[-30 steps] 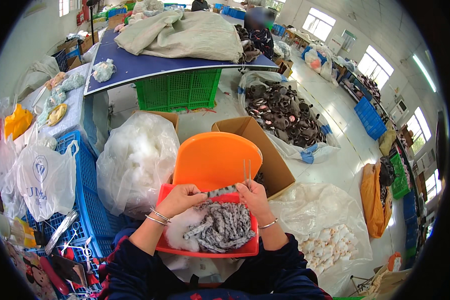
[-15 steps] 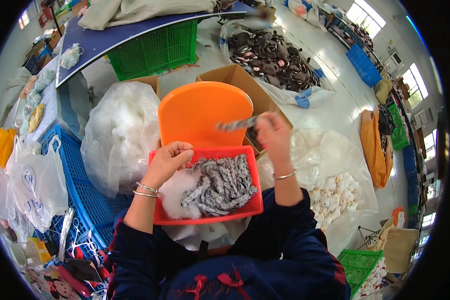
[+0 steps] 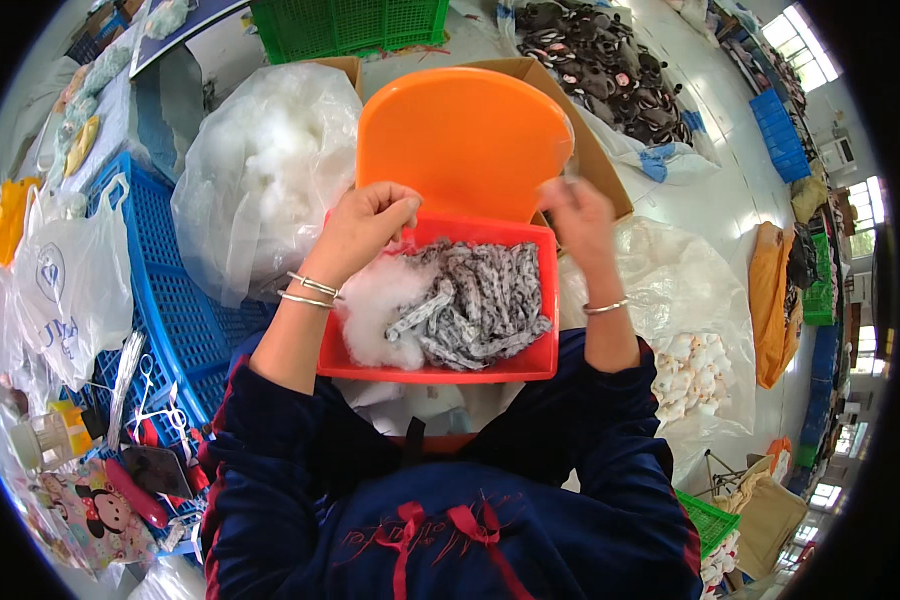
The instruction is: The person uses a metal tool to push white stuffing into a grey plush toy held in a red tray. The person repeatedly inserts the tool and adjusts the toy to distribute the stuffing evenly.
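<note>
Workroom floor [image 3: 735, 200] around, red tray [image 3: 440, 377] at the centre

Counting from the tray, an orange chair [image 3: 460, 145] stands at twelve o'clock and a clear bag of white stuffing [image 3: 275, 150] near eleven. Inside the tray, mottled grey strips [image 3: 495, 305] lie heaped toward three, loose white fluff [image 3: 375, 315] toward nine. The left hand [image 3: 365, 228], near eleven by the rim, has thumb and fingers drawn together, nothing visible between them. The right hand [image 3: 580, 220], at two, is blurred; I cannot tell its grip. The step appears to be handling strips and fluff; the next move probably calls for a light fingertip pinch on one strip.
</note>
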Demonstrator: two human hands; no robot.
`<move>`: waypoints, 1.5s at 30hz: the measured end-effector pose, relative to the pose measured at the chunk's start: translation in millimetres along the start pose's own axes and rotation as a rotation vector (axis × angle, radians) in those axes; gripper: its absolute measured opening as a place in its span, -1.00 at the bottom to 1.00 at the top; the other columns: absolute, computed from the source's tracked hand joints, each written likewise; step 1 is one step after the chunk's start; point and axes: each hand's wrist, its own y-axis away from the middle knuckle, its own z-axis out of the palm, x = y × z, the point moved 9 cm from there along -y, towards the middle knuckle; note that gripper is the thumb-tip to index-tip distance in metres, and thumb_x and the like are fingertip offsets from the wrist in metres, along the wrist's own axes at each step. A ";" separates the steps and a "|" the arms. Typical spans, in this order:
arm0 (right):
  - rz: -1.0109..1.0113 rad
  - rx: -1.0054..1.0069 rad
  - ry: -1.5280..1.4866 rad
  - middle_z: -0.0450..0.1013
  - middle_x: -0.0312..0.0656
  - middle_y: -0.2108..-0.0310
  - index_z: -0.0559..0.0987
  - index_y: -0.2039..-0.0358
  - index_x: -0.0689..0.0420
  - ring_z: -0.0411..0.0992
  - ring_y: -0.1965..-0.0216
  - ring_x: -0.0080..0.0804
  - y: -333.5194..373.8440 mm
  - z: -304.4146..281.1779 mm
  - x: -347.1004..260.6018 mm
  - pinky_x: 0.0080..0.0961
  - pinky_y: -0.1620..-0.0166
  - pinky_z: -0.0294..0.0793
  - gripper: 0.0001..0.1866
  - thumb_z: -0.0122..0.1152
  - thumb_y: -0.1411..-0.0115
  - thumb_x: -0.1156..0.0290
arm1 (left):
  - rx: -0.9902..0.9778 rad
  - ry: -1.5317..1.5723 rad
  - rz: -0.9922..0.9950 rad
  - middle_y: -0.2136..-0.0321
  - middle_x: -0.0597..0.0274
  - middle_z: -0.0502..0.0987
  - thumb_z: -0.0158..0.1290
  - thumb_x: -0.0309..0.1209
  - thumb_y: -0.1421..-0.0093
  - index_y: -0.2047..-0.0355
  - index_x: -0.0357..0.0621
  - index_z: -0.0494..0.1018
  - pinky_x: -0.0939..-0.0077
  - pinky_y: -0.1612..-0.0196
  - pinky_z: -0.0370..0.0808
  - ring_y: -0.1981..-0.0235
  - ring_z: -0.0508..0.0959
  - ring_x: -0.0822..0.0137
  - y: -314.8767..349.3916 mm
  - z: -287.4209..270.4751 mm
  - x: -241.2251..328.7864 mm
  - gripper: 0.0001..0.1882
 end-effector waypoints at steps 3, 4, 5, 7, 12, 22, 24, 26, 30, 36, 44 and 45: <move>0.043 -0.476 -0.051 0.38 -0.42 0.51 0.57 0.24 0.24 0.34 0.41 -0.70 20.7 89.8 13.1 -0.67 0.30 0.37 -0.74 0.14 -0.29 0.28 | 0.033 0.008 0.008 0.56 0.40 0.50 0.09 -0.27 -0.22 0.36 -0.25 0.53 0.70 0.50 0.36 0.58 0.41 0.62 -1.5 -5.8 -1.7 -0.75; 0.065 -0.567 -0.129 0.41 -0.43 0.50 0.56 0.24 0.25 0.35 0.39 -0.72 28.7 108.0 8.9 -0.65 0.31 0.37 -0.76 0.19 -0.26 0.30 | 0.039 0.003 0.012 0.55 0.40 0.50 0.10 -0.28 -0.22 0.36 -0.25 0.53 0.70 0.50 0.36 0.58 0.40 0.62 -2.2 -8.1 -2.2 -0.75; 0.054 -0.662 -0.130 0.42 -0.40 0.50 0.57 0.24 0.24 0.36 0.40 -0.68 36.7 125.2 13.7 -0.61 0.32 0.38 -0.76 0.22 -0.23 0.31 | 0.045 -0.002 0.016 0.55 0.40 0.50 0.10 -0.28 -0.21 0.36 -0.26 0.53 0.70 0.51 0.36 0.58 0.40 0.62 -2.5 -10.1 -2.5 -0.75; 0.029 -0.854 -0.131 0.45 -0.33 0.51 0.57 0.23 0.22 0.40 0.42 -0.59 53.7 159.0 18.3 -0.55 0.33 0.38 -0.75 0.28 -0.17 0.31 | 0.061 -0.010 0.030 0.55 0.40 0.51 0.10 -0.28 -0.21 0.36 -0.25 0.53 0.69 0.51 0.35 0.58 0.40 0.62 -2.3 -13.1 0.5 -0.75; -0.326 -0.876 0.462 0.47 -0.04 0.42 0.54 0.42 0.20 0.47 0.33 -0.06 79.1 188.5 27.0 -0.21 0.28 0.42 -0.74 0.32 0.03 0.28 | 0.056 -0.017 0.025 0.52 0.40 0.51 0.08 -0.30 -0.22 0.34 -0.24 0.54 0.70 0.49 0.35 0.57 0.40 0.62 -0.4 -17.9 3.8 -0.78; 0.162 -0.847 -0.168 0.46 -0.15 0.40 0.54 0.28 0.30 0.41 0.39 -0.46 44.8 135.6 25.8 -0.57 0.27 0.39 -0.77 0.22 -0.12 0.39 | 0.039 -0.069 0.067 0.50 0.34 0.54 0.08 -0.32 -0.21 0.33 -0.30 0.53 0.63 0.41 0.42 0.49 0.45 0.58 1.1 -15.0 7.0 -0.76; -0.011 -0.827 -0.015 0.48 -0.08 0.37 0.52 0.21 0.30 0.46 0.33 -0.34 48.8 139.8 16.1 -0.48 0.22 0.42 -0.75 0.16 -0.12 0.42 | 0.038 -0.089 0.045 0.50 0.33 0.54 0.08 -0.32 -0.21 0.32 -0.31 0.53 0.63 0.41 0.42 0.49 0.45 0.58 1.6 -13.7 5.4 -0.75; -0.123 -0.825 0.184 0.51 0.06 0.28 0.47 0.06 0.30 0.51 0.19 -0.15 53.5 146.6 15.9 -0.32 0.12 0.45 -0.65 0.07 -0.12 0.47 | 0.042 -0.111 0.035 0.50 0.32 0.54 0.08 -0.33 -0.21 0.32 -0.32 0.53 0.64 0.41 0.42 0.49 0.45 0.58 1.8 -14.1 4.9 -0.75; -0.001 -0.787 -0.006 0.52 0.06 0.19 0.41 -0.02 0.30 0.51 0.11 -0.13 55.6 165.4 45.3 -0.31 0.05 0.46 -0.58 0.10 -0.12 0.49 | 0.036 -0.121 0.049 0.50 0.33 0.54 0.08 -0.34 -0.20 0.33 -0.33 0.53 0.64 0.41 0.41 0.50 0.44 0.59 -1.7 -13.5 -1.1 -0.76; 0.104 -0.801 0.006 0.52 -0.16 0.34 0.50 0.19 0.34 0.47 0.27 -0.46 48.1 154.5 35.8 -0.49 0.15 0.45 -0.73 0.23 -0.09 0.52 | 0.031 -0.104 0.078 0.52 0.33 0.54 0.07 -0.34 -0.20 0.34 -0.34 0.53 0.63 0.41 0.41 0.50 0.44 0.60 -2.4 -12.2 -3.9 -0.76; 0.381 -0.346 -0.813 0.37 -0.38 0.55 0.50 0.31 0.17 0.18 0.70 -0.74 20.8 84.4 7.2 -0.72 0.61 0.22 -0.90 0.24 -0.19 0.48 | -0.251 -0.626 0.144 0.59 0.19 0.54 0.02 -0.33 -0.17 0.32 -0.34 0.53 0.42 0.34 0.47 0.51 0.49 0.39 2.1 16.0 -30.1 -0.73; 0.374 -0.327 -0.872 0.37 -0.38 0.55 0.50 0.31 0.17 0.18 0.70 -0.75 20.5 83.0 5.6 -0.72 0.61 0.22 -0.91 0.23 -0.20 0.49 | -0.322 -0.583 0.108 0.56 0.19 0.55 0.03 -0.30 -0.18 0.30 -0.32 0.53 0.40 0.32 0.48 0.49 0.50 0.36 7.7 27.0 -30.0 -0.71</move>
